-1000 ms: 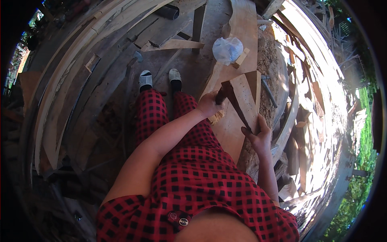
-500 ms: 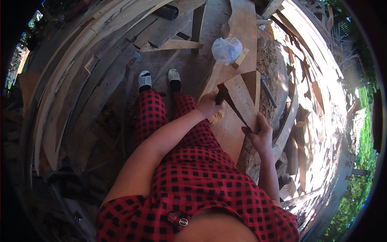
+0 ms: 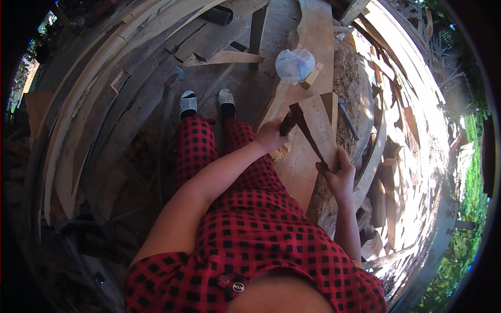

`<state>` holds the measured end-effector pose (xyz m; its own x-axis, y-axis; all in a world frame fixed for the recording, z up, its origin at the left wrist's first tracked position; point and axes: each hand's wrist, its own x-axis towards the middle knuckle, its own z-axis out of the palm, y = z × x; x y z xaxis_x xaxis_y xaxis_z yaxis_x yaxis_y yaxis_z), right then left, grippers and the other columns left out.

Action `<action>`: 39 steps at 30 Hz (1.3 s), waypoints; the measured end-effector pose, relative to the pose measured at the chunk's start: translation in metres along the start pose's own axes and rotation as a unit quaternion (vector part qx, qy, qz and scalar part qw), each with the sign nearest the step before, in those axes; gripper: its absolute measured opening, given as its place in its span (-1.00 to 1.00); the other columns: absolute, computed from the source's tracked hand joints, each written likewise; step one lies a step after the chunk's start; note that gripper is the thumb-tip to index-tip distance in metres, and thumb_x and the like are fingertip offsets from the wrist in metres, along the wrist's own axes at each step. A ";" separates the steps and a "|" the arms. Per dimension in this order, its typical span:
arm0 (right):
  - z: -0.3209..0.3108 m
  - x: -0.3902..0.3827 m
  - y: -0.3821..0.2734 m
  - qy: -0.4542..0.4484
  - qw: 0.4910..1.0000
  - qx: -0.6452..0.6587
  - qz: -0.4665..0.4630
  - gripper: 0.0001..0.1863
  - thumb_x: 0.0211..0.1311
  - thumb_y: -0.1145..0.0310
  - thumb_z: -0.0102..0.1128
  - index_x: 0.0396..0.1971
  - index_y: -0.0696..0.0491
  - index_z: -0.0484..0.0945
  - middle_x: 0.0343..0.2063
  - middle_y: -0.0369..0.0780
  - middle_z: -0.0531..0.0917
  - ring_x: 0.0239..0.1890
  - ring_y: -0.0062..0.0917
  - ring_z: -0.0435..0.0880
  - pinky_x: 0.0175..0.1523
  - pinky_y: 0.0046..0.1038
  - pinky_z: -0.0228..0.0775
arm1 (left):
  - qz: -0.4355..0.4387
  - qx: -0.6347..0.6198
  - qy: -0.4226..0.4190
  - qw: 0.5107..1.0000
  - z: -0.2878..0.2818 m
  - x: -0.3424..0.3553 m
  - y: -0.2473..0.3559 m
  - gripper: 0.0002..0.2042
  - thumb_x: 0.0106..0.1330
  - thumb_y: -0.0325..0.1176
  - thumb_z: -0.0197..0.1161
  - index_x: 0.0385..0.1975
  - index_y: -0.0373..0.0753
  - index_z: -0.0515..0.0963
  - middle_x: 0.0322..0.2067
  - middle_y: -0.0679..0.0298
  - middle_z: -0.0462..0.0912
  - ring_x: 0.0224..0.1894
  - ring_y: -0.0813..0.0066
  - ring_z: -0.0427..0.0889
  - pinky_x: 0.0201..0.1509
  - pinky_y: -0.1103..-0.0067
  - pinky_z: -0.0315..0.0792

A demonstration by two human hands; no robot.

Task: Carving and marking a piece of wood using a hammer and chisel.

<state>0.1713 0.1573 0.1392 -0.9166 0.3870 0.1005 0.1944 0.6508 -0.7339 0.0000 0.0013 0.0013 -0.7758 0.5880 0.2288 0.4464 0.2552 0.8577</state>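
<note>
Both my hands are at a pale, wedge-shaped wooden block (image 3: 317,125) with small dark specks on its face and a dark brown edge, tilted above a long board (image 3: 295,172). My right hand (image 3: 340,175) grips its near end, thumb on the dark edge and fingers behind. The fingers of my left hand (image 3: 272,135) are closed around a short dark brown piece (image 3: 286,125) at the block's far left corner. Whether that piece belongs to the block or is separate, I cannot tell. Part of its length is hidden in my palm.
Farther up the board sit a crumpled clear plastic bag (image 3: 294,65) and a small wood offcut (image 3: 312,76). A metal rod (image 3: 348,119) lies on the rough log (image 3: 345,68) to the right. Long planks (image 3: 83,104) curve along the left, with scrap wood (image 3: 389,182) heaped at right.
The block has turned in my hands, so more of its dark brown edge faces me and its far corner sits slightly right. Both hands keep their grip almost in place.
</note>
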 end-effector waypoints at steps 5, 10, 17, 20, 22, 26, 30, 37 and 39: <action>-0.001 0.002 -0.014 -0.023 0.998 0.054 0.023 -0.31 -0.15 0.39 0.45 0.04 0.26 0.38 -0.26 -0.08 0.64 -0.19 -0.48 0.64 -0.05 -0.48 0.41 | -0.009 -0.002 0.028 1.000 -0.001 -0.003 0.000 -0.71 -0.01 -0.22 0.32 -0.40 -0.25 0.44 -0.44 0.09 0.55 -0.31 0.09 0.58 -0.19 0.35 0.43; 0.001 0.002 -0.010 -0.030 0.999 0.025 0.015 -0.32 -0.14 0.40 0.45 0.05 0.24 0.38 -0.26 -0.09 0.64 -0.18 -0.49 0.63 -0.04 -0.50 0.41 | -0.011 0.008 0.011 1.000 -0.001 -0.002 -0.001 -0.72 -0.01 -0.24 0.32 -0.39 -0.26 0.46 -0.42 0.08 0.56 -0.28 0.09 0.58 -0.17 0.35 0.44; 0.002 0.006 -0.020 -0.043 0.998 -0.026 -0.032 -0.31 -0.19 0.38 0.47 0.04 0.17 0.40 -0.29 -0.07 0.64 -0.24 -0.40 0.66 -0.13 -0.44 0.46 | -0.020 -0.006 -0.012 1.000 -0.002 -0.003 -0.005 -0.72 -0.02 -0.29 0.26 -0.32 -0.21 0.44 -0.32 0.10 0.56 -0.20 0.05 0.55 -0.12 0.33 0.42; 0.006 0.004 -0.009 -0.015 0.998 -0.026 -0.052 -0.32 -0.20 0.39 0.47 0.04 0.13 0.41 -0.30 -0.08 0.63 -0.26 -0.34 0.67 -0.15 -0.42 0.47 | -0.010 -0.012 -0.002 1.000 -0.001 -0.003 -0.004 -0.73 -0.01 -0.28 0.24 -0.30 -0.20 0.44 -0.33 0.11 0.56 -0.21 0.05 0.56 -0.12 0.34 0.42; 0.008 0.004 -0.006 -0.009 0.998 -0.019 -0.052 -0.31 -0.20 0.37 0.47 0.04 0.12 0.41 -0.29 -0.09 0.63 -0.26 -0.33 0.67 -0.15 -0.42 0.47 | -0.011 -0.012 -0.009 1.000 -0.004 -0.003 -0.001 -0.72 0.00 -0.28 0.25 -0.29 -0.19 0.44 -0.34 0.11 0.56 -0.21 0.06 0.56 -0.12 0.34 0.42; 0.011 0.006 -0.012 0.000 0.996 -0.052 -0.072 -0.31 -0.22 0.36 0.48 0.03 0.10 0.42 -0.26 -0.11 0.63 -0.24 -0.31 0.66 -0.15 -0.39 0.47 | -0.008 -0.003 -0.011 1.000 -0.008 -0.004 -0.004 -0.72 0.00 -0.28 0.25 -0.29 -0.19 0.44 -0.34 0.11 0.56 -0.20 0.07 0.56 -0.14 0.34 0.42; 0.011 0.006 -0.005 0.015 0.995 -0.063 -0.081 -0.31 -0.22 0.37 0.48 0.03 0.09 0.42 -0.24 -0.10 0.62 -0.22 -0.29 0.65 -0.14 -0.37 0.47 | 0.000 -0.035 0.027 0.999 -0.005 -0.004 0.000 -0.73 0.00 -0.28 0.26 -0.32 -0.20 0.42 -0.34 0.11 0.56 -0.21 0.06 0.56 -0.15 0.33 0.42; 0.012 0.006 -0.007 0.009 0.996 -0.048 -0.075 -0.31 -0.23 0.37 0.48 0.03 0.07 0.42 -0.24 -0.10 0.62 -0.21 -0.28 0.65 -0.12 -0.38 0.47 | -0.008 -0.020 0.022 1.000 -0.003 -0.004 -0.006 -0.75 0.01 -0.26 0.26 -0.37 -0.20 0.42 -0.39 0.11 0.56 -0.24 0.06 0.56 -0.18 0.33 0.42; 0.013 0.005 -0.004 0.016 0.996 -0.045 -0.072 -0.30 -0.23 0.37 0.48 0.04 0.07 0.42 -0.24 -0.10 0.63 -0.21 -0.28 0.65 -0.12 -0.38 0.47 | 0.001 -0.024 0.033 0.999 -0.003 -0.005 -0.006 -0.76 0.01 -0.26 0.26 -0.37 -0.20 0.42 -0.40 0.12 0.55 -0.25 0.07 0.57 -0.18 0.33 0.42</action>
<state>0.1618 0.1485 0.1338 -0.9258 0.3055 0.2227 0.0942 0.7569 -0.6467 -0.0004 -0.0051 -0.0031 -0.8033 0.5358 0.2599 0.4279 0.2158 0.8777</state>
